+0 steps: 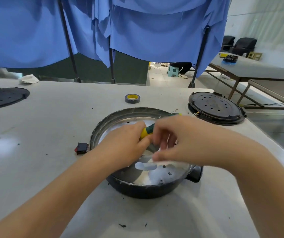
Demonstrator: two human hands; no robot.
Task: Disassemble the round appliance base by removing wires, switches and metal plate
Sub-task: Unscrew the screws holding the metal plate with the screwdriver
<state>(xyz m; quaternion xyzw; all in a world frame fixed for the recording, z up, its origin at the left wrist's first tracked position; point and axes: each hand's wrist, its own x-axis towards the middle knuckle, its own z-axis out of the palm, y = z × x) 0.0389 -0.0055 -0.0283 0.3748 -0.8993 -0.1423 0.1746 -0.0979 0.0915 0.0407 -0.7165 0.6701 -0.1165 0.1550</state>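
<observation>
Head view: no legible writing on tape roll (132, 98).

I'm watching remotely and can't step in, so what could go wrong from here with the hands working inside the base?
1. Both the left hand and right hand are inside the round appliance base on the green-and-yellow tool; a slip might jab a finger.
2. The metal plate has cut-out slots whose edges may be sharp.
3. The rocker switch lies loose beside the base; an arm could knock it away.
</observation>
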